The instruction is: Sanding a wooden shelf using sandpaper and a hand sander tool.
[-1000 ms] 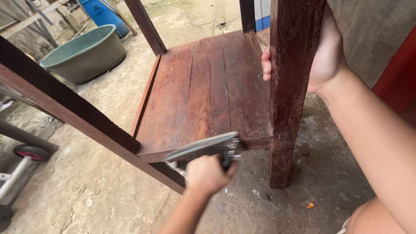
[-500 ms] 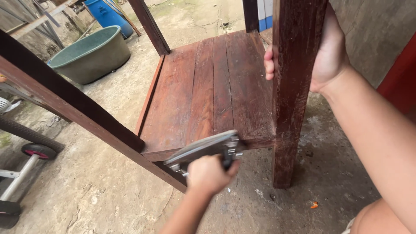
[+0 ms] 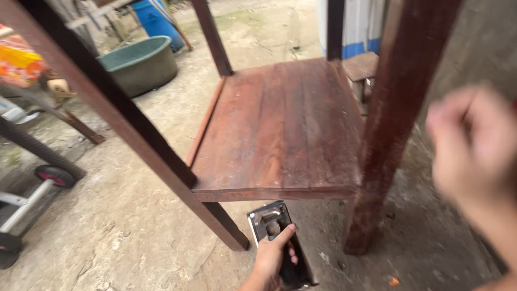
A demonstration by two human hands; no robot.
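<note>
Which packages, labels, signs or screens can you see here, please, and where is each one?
Printed package: far left edge, behind the dark slanted wooden post; crumpled, yellow, orange and red, only partly in view.
No signs or screens in view.
No label shows on the metal tool in the left hand.

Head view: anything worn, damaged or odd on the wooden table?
The dark red-brown wooden table's lower plank shelf is scuffed, its finish worn pale in patches, mostly near the front edge. The right leg looks rough and chipped at its foot. The left hand holds a shiny metal hand plane below the shelf; right hand is blurred.
</note>
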